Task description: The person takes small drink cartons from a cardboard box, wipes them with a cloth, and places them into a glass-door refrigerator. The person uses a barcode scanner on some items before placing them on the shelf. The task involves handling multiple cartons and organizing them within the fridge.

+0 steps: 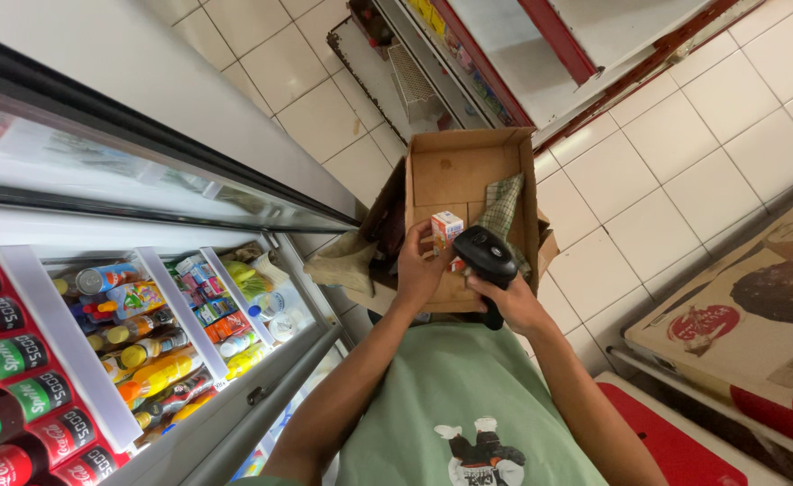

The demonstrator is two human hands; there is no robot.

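1. Over the cardboard box [468,175], our left hand [419,265] holds a small carton [447,227].
2. Our right hand [513,301] grips a black scanner [486,256] against it; scanning seems underway.
3. Next, we judge, the beam needs the carton's code.

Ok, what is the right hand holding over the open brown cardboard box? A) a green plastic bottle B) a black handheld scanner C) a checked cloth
B: the right hand grips a black handheld scanner beside the small white-and-orange carton in the left hand.
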